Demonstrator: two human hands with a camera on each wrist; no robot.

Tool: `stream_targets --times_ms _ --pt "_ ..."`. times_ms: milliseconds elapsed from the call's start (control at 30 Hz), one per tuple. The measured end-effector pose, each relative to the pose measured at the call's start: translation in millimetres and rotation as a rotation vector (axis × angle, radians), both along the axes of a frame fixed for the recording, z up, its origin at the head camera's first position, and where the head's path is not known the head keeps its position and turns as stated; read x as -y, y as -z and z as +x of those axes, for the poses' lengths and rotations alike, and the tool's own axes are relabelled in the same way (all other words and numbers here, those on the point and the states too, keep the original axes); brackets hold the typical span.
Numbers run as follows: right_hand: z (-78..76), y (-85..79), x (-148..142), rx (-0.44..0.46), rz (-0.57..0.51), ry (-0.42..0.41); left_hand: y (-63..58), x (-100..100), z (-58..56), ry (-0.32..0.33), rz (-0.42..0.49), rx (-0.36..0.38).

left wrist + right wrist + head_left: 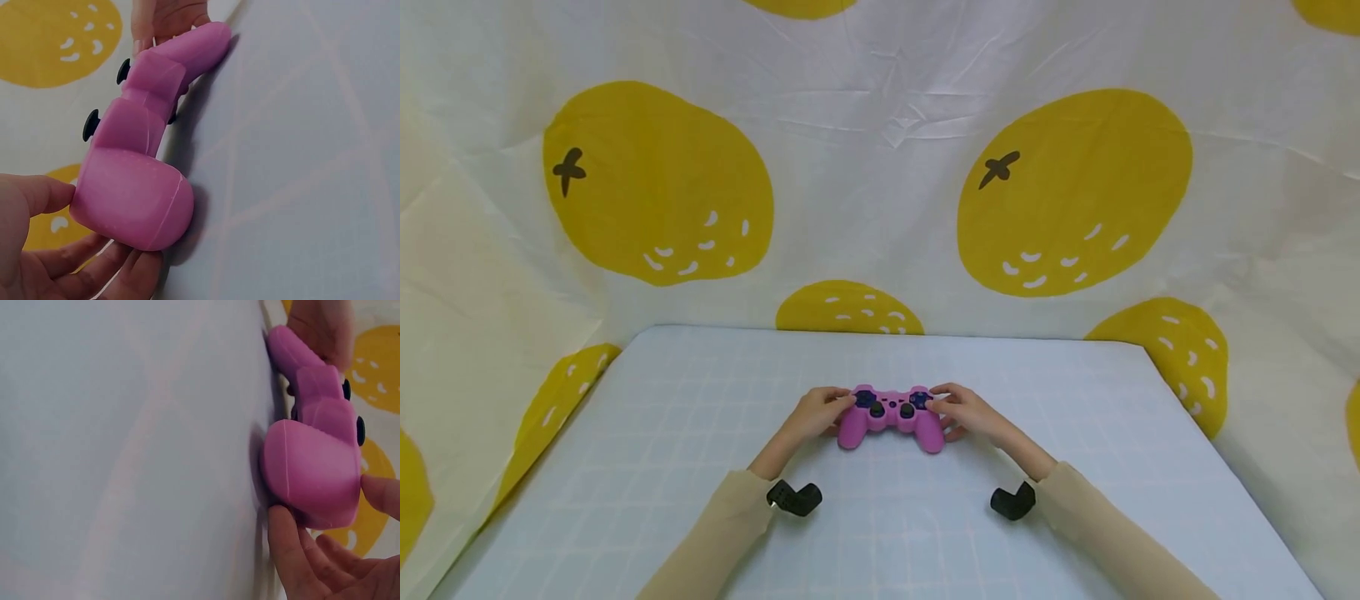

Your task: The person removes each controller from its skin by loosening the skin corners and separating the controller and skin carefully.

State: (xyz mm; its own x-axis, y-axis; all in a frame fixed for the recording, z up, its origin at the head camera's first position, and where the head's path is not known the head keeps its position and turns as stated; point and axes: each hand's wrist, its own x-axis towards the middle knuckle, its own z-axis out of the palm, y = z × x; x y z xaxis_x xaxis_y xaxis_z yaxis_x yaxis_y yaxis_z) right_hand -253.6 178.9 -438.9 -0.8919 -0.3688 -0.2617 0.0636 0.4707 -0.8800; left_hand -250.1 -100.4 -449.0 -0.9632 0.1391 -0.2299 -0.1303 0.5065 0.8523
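A pink game controller with dark thumbsticks and buttons lies on or just above the table, its two handles toward me. My left hand grips its left end. In the left wrist view the thumb presses the top face, and the other fingers reach along the side and underneath. At the right end my right hand holds it the same way. The right wrist view shows that thumb on the upper face and the fingers by the lower edge near the table. Part of the underside is hidden.
A pale table with a faint grid pattern spreads around the hands. Behind it hangs a whitish cloth printed with large yellow fruit shapes. Small black devices sit at both wrists, beside beige sleeves.
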Motion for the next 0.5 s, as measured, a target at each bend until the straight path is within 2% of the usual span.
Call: stream_targets --times_ms 367,500 --pt "-0.9 1.1 0.1 -0.001 -0.021 -0.002 5.1 0.9 -4.4 -0.001 0.041 0.024" --pt "-1.1 1.3 0.5 -0.008 -0.026 -0.004 4.7 2.3 -3.0 0.012 0.042 0.007"
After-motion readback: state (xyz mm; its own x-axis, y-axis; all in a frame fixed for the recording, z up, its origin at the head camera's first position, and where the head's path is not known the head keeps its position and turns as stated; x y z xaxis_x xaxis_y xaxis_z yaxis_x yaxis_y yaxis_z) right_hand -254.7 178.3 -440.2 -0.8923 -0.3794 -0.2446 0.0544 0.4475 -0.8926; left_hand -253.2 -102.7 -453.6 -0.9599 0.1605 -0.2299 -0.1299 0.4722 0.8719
